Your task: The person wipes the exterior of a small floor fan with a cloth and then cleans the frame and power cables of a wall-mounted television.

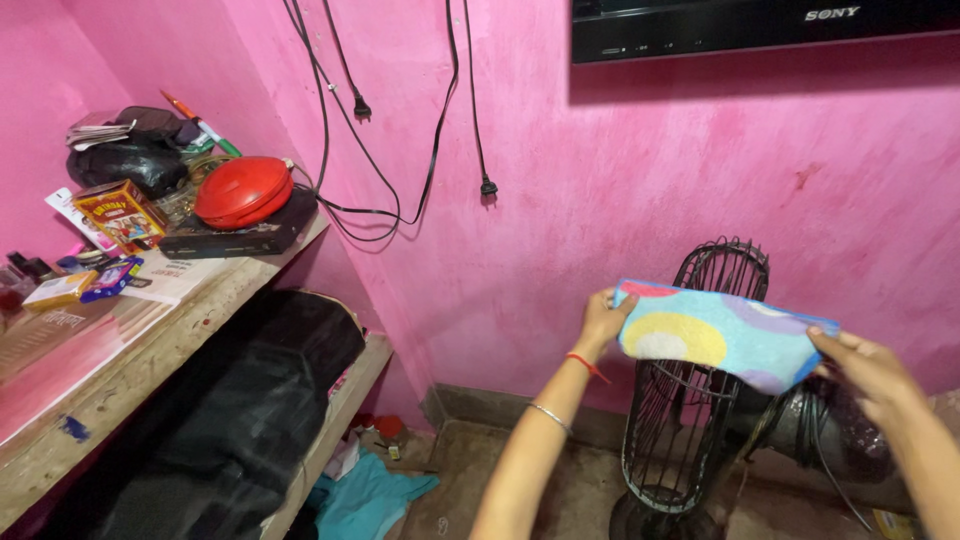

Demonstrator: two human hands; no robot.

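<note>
1. Left hand (603, 320) and right hand (868, 372): each grip pinches one end of a folded terry cloth with blue, yellow and lilac patches (718, 335), stretched between them.
2. The cloth hangs against the top of a black wire fan guard (690, 400), standing on the floor at right.
3. Step in hand, apparently: wiping the guard; next calls for pressing cloth onto the wires.

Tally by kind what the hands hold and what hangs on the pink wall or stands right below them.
Patterned cloth, held by left hand and right hand: 1
Black wire fan guard: 1
Dangling black plugs: 2
Total: 4
</note>
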